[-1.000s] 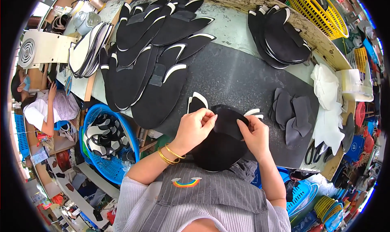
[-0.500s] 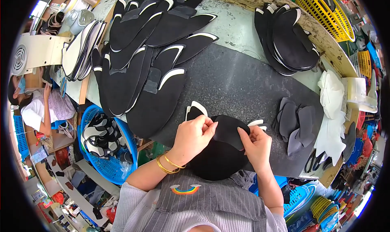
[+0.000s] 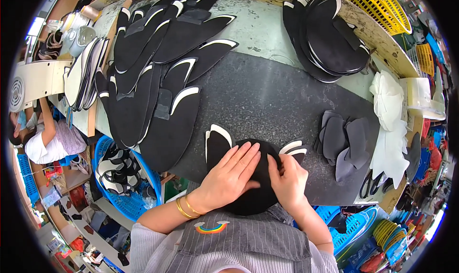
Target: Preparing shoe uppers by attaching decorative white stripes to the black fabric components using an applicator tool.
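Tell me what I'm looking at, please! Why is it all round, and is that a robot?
No robot here: these are a person's own bare hands. A camera worn on the person's head looks down, and its very wide lens makes the view round and bends straight edges.

The left hand lies across a black piece, fingers stretched out. The right hand touches the piece's right side; I can't tell how tightly it grips.

On the table is a dark mat. Black pieces with white edges are spread at the left, small dark grey pieces lie at the right, and a blue basket sits beside the table.
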Available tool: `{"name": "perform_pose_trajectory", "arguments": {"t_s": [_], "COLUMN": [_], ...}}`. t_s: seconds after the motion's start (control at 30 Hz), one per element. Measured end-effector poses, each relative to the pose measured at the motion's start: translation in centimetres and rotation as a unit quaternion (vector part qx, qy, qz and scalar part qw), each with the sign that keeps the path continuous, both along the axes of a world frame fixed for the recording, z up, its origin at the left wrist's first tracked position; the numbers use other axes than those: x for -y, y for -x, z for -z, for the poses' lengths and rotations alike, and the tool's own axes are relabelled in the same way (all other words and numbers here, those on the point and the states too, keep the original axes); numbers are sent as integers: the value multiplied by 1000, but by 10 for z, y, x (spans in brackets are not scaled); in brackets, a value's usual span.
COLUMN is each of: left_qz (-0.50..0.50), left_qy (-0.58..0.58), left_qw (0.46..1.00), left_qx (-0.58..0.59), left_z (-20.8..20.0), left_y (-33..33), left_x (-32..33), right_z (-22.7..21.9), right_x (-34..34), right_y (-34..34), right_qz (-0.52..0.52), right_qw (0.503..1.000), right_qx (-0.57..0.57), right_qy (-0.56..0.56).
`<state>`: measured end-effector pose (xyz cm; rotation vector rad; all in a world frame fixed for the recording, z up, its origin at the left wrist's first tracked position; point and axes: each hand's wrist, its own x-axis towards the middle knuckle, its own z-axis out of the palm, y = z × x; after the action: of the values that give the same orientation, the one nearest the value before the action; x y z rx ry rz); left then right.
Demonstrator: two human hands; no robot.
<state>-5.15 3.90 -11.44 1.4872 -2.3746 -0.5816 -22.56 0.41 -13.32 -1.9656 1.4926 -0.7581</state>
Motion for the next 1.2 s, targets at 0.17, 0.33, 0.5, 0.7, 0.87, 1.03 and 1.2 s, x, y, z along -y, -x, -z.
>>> {"name": "perform_pose_trajectory", "arguments": {"t_s": [0.17,0.33,0.5,0.7,0.87,1.03,1.2], "left_qz": [17,7,-29,-403,-455,-385,-416], "left_qy": [-57,-51,-24,265,-30,38,388], "left_qw": [998,999,987,874,885,881,788], "left_qx": [-33,3,-155,65,97,273,236], "left_z": [1,-8,-15,-16,13,5,-16], "left_y": [-4,-7,-33,-202,-292,-298,-314], "left_x": [5,2,18,71,147,141,131], "right_z": [2,-3,-4,-20,-28,-40,-25], "right_x": [-1,2,-3,-13,-24,-18,14], "right_y": [-2,-10,-6,37,49,102,131], "right_qz": [22,12,71,71,117,223,230], "right_qw": [1000,999,985,989,988,966,939], "right_qx": [-4,-46,-155,-108,-78,-79,-167], "right_qy": [20,2,23,65,65,107,195]}}
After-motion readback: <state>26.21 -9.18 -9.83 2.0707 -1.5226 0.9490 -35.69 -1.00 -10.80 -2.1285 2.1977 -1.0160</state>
